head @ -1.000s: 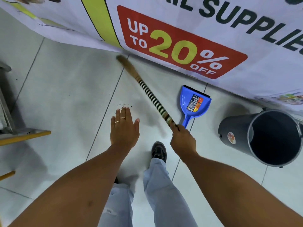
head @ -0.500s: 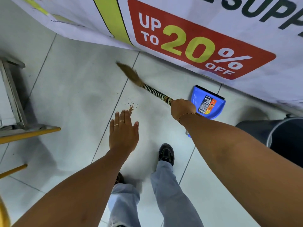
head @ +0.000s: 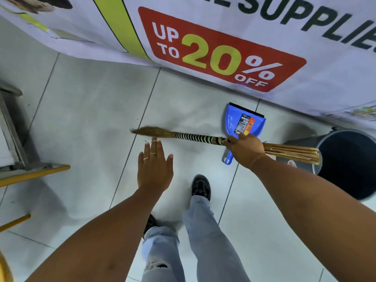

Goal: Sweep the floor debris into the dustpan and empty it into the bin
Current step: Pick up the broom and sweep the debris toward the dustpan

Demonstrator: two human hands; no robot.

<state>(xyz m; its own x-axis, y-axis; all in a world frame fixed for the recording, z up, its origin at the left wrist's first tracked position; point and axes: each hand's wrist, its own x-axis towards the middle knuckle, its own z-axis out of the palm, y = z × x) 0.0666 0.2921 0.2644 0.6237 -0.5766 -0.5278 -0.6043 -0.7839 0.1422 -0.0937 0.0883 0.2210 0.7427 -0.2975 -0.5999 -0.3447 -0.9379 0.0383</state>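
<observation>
My right hand [head: 244, 150] grips a stick broom [head: 189, 136] with a black-and-white banded handle. The broom lies nearly level across the floor, its bristle tip at the left, its cut stick ends pointing right. A small pile of brown debris [head: 153, 139] sits just under the bristles, partly hidden by my fingertips. My left hand [head: 155, 167] hovers flat and open, fingers apart, holding nothing. A blue dustpan [head: 243, 124] lies on the tiles behind my right hand, mouth toward the banner. A dark grey bin [head: 350, 163] lies tipped at the right.
A printed sale banner [head: 219, 55] hangs down to the floor along the far side. A metal frame with yellow legs [head: 24, 169] stands at the left. My feet in dark shoes [head: 201, 185] stand on grey floor tiles [head: 85, 119].
The broom swung from pointing far-left toward the banner to lying nearly level. Its bristles came toward me to the debris. My right hand moved right, in front of the dustpan.
</observation>
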